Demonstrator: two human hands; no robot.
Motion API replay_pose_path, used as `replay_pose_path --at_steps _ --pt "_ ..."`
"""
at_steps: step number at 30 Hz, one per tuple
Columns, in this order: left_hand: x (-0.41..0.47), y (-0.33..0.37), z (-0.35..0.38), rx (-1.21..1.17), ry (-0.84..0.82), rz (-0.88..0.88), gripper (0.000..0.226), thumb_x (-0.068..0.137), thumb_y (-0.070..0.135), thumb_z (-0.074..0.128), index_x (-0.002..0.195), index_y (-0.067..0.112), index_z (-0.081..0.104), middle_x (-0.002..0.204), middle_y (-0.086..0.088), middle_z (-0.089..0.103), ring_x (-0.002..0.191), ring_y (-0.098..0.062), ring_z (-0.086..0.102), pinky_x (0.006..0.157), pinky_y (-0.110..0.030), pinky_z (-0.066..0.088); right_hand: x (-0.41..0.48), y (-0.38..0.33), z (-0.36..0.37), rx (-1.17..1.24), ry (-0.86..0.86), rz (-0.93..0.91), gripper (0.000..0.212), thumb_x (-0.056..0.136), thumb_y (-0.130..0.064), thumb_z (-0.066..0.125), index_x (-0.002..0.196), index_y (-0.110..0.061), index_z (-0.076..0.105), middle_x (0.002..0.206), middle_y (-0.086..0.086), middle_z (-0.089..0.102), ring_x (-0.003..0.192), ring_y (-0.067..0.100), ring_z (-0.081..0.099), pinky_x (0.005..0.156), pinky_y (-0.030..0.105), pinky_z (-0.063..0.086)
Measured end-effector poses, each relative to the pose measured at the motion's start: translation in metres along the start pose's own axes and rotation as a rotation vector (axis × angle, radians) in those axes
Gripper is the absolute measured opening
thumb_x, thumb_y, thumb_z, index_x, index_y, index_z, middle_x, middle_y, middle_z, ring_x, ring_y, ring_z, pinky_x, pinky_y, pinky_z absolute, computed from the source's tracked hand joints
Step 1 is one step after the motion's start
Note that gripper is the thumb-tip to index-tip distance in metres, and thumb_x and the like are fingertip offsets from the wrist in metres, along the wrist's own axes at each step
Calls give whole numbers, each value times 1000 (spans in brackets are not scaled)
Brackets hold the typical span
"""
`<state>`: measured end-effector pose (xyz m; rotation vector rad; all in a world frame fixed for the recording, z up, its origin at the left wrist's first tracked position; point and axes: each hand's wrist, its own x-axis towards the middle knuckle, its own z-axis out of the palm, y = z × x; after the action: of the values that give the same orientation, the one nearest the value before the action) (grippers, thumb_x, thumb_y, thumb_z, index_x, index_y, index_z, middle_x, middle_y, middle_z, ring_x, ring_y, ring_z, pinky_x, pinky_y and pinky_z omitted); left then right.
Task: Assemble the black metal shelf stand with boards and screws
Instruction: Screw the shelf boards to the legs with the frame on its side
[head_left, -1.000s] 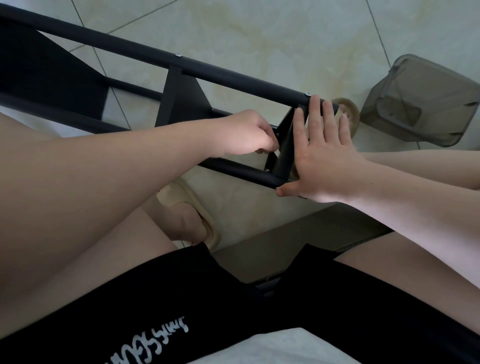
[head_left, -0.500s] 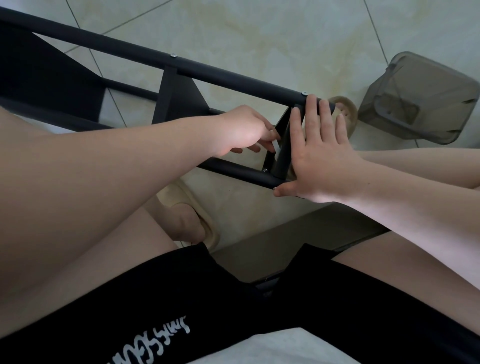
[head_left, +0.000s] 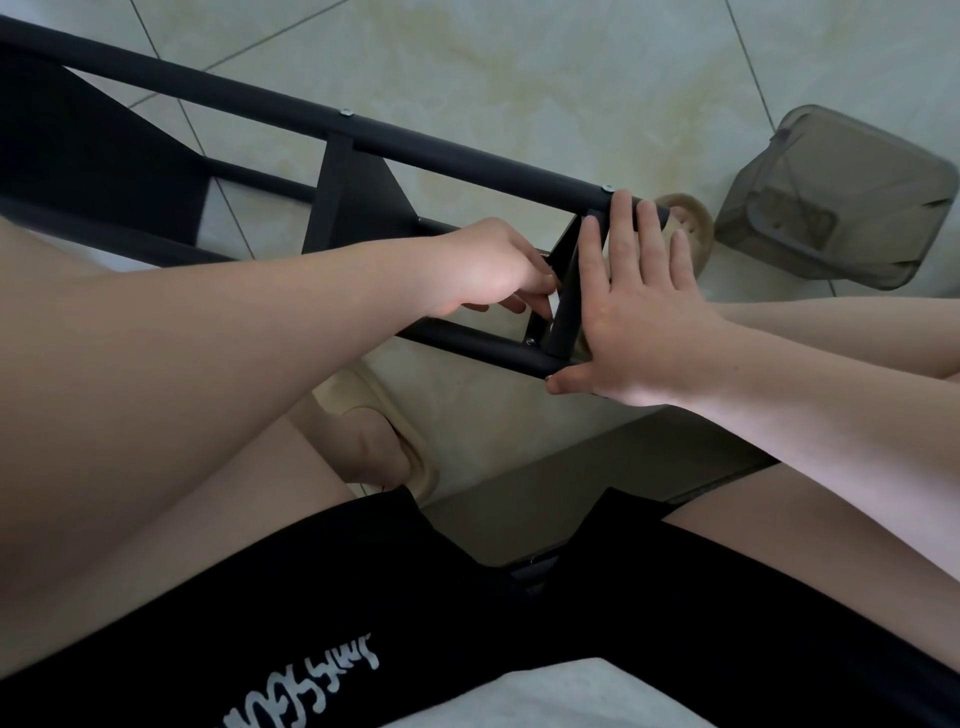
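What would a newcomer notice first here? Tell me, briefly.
Two bare hands meet at centre: the right hand lies flat against the end of the black shelf frame, while the left hand reaches its fingers into the joint beside it. At upper right, a smoky translucent bin sits on the tiled floor.

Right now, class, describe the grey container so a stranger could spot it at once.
Follow the black shelf stand across the tiled floor to its right end, where the right hand presses. Just beyond lies the container: smoky, see-through and boxy, unlike the beige slipper beside it.
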<state>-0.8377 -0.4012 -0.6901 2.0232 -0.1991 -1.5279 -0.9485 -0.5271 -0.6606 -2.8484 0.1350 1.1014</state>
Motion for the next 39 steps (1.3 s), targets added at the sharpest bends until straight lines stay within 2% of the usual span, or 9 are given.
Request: replay_pose_path --at_steps 2,5,9,14,18,23,31,39 --pt "-1 0 0 33 -8 11 9 98 29 61 97 26 70 85 10 78 93 -6 70 76 -25 47 0 0 1 -3 8 -2 144 72 -82 62 152 -1 -26 157 26 -34 147 43 -29 121 58 -7" --pt "-3 1 1 42 -15 11 9 98 30 61 98 27 69 85 11 78 90 -4 69 74 -24 47 0 0 1 -5 13 -3 144 72 -82 62 152 -1 -25 157 26 -34 147 43 -29 121 58 -7" --pt "-3 5 0 -8 3 6 9 99 31 60 100 28 69 84 10 77 93 -5 69 76 -27 47 1 0 2 -1 14 -2 144 72 -81 63 152 -1 -25 157 26 -34 147 43 -29 121 58 -7" --pt "-3 8 2 -22 -2 -55 14 100 27 58 100 20 70 84 6 78 89 -5 71 86 -29 50 1 0 2 -2 8 -3 145 72 -82 62 152 -1 -26 157 26 -35 147 44 -30 121 58 -7" --pt "-3 9 1 -18 -29 -77 13 100 25 57 98 18 69 83 6 78 93 -6 70 88 -30 49 1 0 2 -3 9 -4 145 71 -83 62 152 -1 -26 157 26 -35 147 44 -30 122 59 -7" --pt "-2 9 0 16 -54 -77 14 101 25 55 96 20 67 80 9 77 95 -6 69 87 -30 48 0 0 2 -7 -2 -2 145 71 -83 61 152 -1 -27 157 27 -35 147 44 -30 122 59 -6" --pt "0 9 -1 62 -72 -83 15 103 25 53 104 20 66 85 10 76 98 -7 67 85 -30 48 -1 -1 0 -5 -9 -6 144 72 -83 61 151 0 -27 156 27 -35 147 44 -30 122 58 -7" --pt "3 4 -4 130 -41 -54 11 99 24 57 94 25 67 94 9 75 96 -7 67 82 -31 46 -3 -1 -2 -5 -29 -4 143 74 -82 60 151 -1 -29 156 26 -37 146 43 -31 122 58 -7"
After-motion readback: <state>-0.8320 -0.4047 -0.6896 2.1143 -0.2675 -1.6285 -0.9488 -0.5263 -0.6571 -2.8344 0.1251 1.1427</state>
